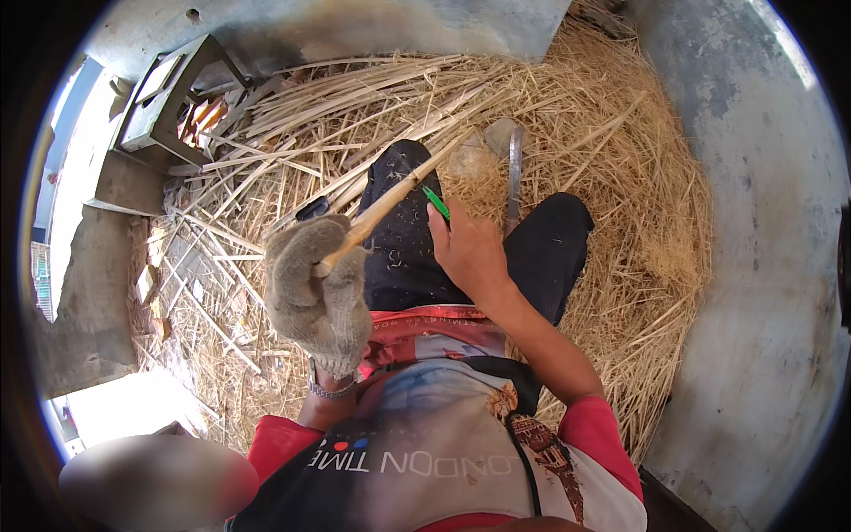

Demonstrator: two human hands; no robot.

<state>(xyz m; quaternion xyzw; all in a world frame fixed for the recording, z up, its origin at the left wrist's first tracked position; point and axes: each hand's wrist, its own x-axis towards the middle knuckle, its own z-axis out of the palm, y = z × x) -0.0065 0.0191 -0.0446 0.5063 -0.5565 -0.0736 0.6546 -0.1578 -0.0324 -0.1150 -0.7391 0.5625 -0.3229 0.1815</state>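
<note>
Head view, frame centre: gloved left hand (319, 288) clamps the bamboo strip (394, 199), bare right hand (468, 251) pinches a green-handled knife (435, 203); a slip could nick the thigh.

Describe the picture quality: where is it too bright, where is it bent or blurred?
Head view: sunlight washes out the concrete floor at right and the left rim; fisheye bends the edges, corners black. A blurred patch sits lower left. The gloved left hand gripping a bamboo strip and the bare right hand are sharp.
</note>
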